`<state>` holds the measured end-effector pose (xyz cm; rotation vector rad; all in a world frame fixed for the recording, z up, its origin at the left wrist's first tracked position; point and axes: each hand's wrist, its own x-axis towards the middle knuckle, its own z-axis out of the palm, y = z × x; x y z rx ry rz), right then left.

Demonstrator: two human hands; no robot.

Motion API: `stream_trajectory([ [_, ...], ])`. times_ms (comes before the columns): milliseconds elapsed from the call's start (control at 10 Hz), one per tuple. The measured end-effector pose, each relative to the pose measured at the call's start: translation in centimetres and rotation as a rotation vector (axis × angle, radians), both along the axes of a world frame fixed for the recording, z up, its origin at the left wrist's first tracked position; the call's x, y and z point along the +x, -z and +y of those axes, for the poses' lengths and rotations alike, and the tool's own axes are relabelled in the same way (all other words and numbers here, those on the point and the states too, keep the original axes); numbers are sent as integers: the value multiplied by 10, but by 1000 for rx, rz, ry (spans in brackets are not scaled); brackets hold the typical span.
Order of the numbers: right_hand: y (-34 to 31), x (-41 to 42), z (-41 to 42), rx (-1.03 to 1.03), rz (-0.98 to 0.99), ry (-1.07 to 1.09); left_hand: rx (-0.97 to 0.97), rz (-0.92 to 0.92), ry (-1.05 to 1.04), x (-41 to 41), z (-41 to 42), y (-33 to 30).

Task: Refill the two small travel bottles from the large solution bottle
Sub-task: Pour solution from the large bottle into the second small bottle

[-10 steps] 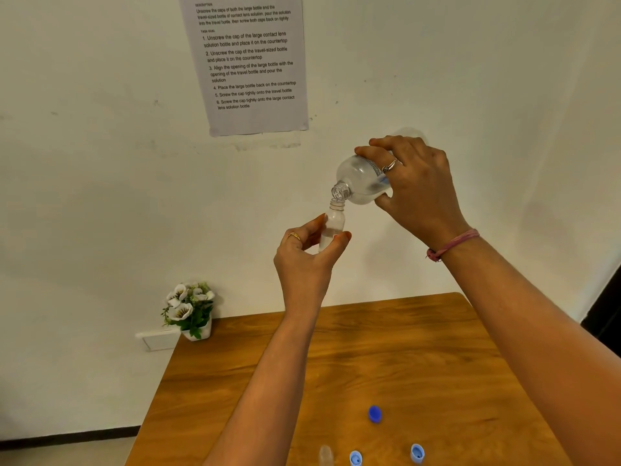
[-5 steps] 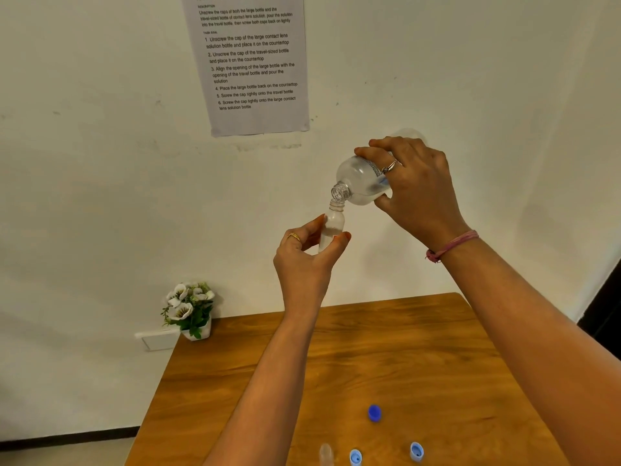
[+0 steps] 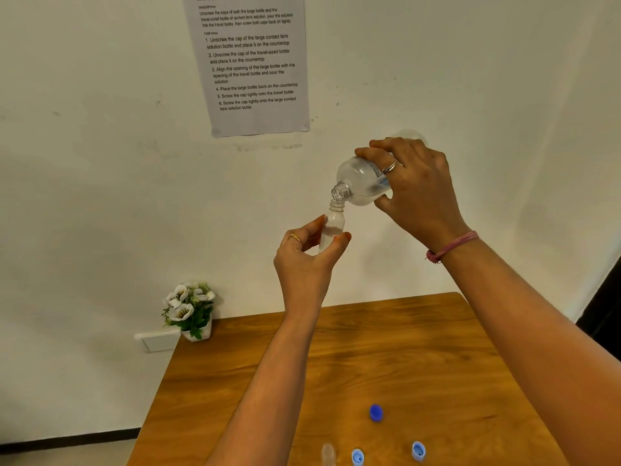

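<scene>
My right hand [image 3: 416, 190] grips the large clear solution bottle [image 3: 361, 181], tipped neck-down to the left, high above the table. Its open mouth rests just over the neck of a small clear travel bottle [image 3: 332, 223], which my left hand [image 3: 309, 260] holds upright between thumb and fingers. The small bottle's lower part is hidden by my fingers. A second small travel bottle [image 3: 327, 454] stands on the wooden table [image 3: 420, 348] at the bottom edge of the view. A dark blue cap [image 3: 376, 413] and two light blue caps [image 3: 357, 457] [image 3: 418, 451] lie on the table near it.
A small pot of white flowers [image 3: 191, 312] sits by the table's far left corner against the white wall. A printed instruction sheet [image 3: 250, 62] hangs on the wall above. A dark doorway edge [image 3: 605, 311] shows at the right.
Both hands and both bottles hold nearly the same pose. The view has shifted very slightly.
</scene>
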<state>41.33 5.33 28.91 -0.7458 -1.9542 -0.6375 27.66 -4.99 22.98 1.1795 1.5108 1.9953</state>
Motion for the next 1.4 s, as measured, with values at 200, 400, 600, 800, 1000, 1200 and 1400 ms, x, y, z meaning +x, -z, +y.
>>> stream_trajectory([
  [200,-1,-3,1,4,2,5,-5,-7,7,-3,2,0],
  [400,0,-6,4,4,-3,2,-9,-10,13,-6,4,1],
  [600,1,-9,6,11,1,-3,-6,5,5,-11,8,3],
  [800,2,-12,10,7,-7,7,-9,-3,8,-14,11,3],
  [1000,2,-13,10,10,-8,9,-15,2,6,-15,13,4],
  [1200,1,-12,9,9,-7,9,-19,0,3,-14,12,4],
  [1400,0,-11,8,14,-8,11,-14,-1,1,-14,12,3],
])
